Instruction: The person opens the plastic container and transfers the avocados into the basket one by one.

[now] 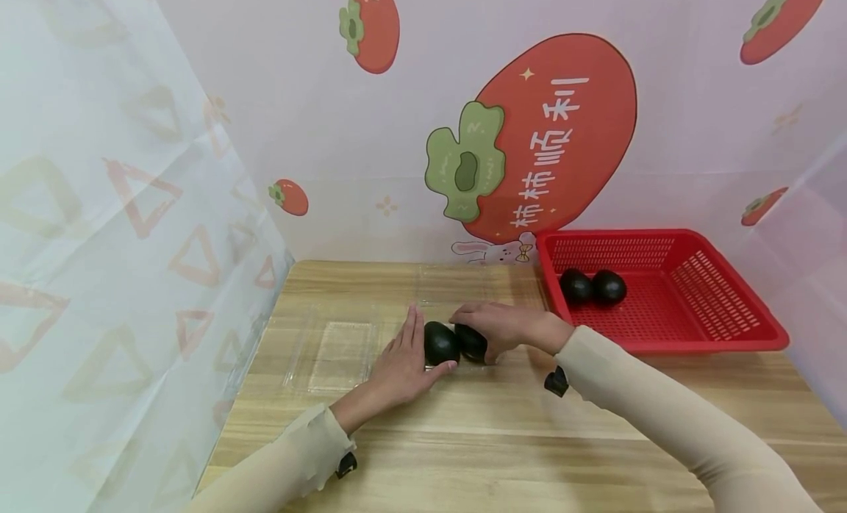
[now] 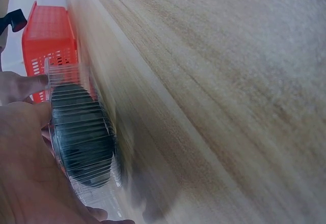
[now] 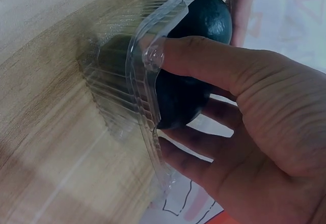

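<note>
1. Clear plastic forms the box, which we see on the wooden table.
2. In the box, side by side and bulging above its rim, sit the dark left fruit and right fruit.
3. Our left hand lies along the box's left side, fingers straight and close together, thumb spread across its near edge.
4. Our right hand grips the right fruit, fingers curled round it, thumb at the box's near rim.
5. Right of the box, we see a red basket holding two more fruits.
6. Left of the box lies a clear tray.
</note>
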Demonstrator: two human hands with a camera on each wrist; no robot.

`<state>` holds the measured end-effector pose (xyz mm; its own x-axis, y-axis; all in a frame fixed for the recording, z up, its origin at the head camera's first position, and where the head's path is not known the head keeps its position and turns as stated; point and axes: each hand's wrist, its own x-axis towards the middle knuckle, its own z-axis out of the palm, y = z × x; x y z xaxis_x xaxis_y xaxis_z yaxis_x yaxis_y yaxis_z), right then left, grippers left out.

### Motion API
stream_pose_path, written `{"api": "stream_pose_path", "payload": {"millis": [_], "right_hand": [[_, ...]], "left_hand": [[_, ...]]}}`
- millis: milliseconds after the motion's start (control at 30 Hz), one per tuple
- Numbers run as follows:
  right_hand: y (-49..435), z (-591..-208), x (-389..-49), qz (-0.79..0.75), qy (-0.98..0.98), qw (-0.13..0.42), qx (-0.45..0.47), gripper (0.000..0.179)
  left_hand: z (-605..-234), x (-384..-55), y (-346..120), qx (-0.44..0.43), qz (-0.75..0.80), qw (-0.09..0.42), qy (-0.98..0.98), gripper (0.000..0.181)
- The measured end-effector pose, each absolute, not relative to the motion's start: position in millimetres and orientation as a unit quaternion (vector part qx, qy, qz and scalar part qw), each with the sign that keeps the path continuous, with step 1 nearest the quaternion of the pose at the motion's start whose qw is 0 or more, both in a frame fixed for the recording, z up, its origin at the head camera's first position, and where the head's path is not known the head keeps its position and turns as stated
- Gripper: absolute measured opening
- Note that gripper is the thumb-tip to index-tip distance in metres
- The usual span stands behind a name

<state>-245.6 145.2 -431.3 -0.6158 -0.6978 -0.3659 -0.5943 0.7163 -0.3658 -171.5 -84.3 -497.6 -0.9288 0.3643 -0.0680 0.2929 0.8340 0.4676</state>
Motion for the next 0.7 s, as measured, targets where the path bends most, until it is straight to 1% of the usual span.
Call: {"api": "stream_pose_path", "payload": {"millis": [467,700], "right_hand": [[144.1,-439.9,-252.1,-0.084,0.888,0.252,-0.376,0.086],[139.2,-437.2,-254.9,-0.064,0.885,0.251,-0.388,0.090]], "left_hand": [[-496.9,-170.6,-83.7,0.172,0.232,0.077,0.954,0.112],[-496.3,-170.8,-83.4,0.172,0.231,0.076,0.955,0.112]]}}
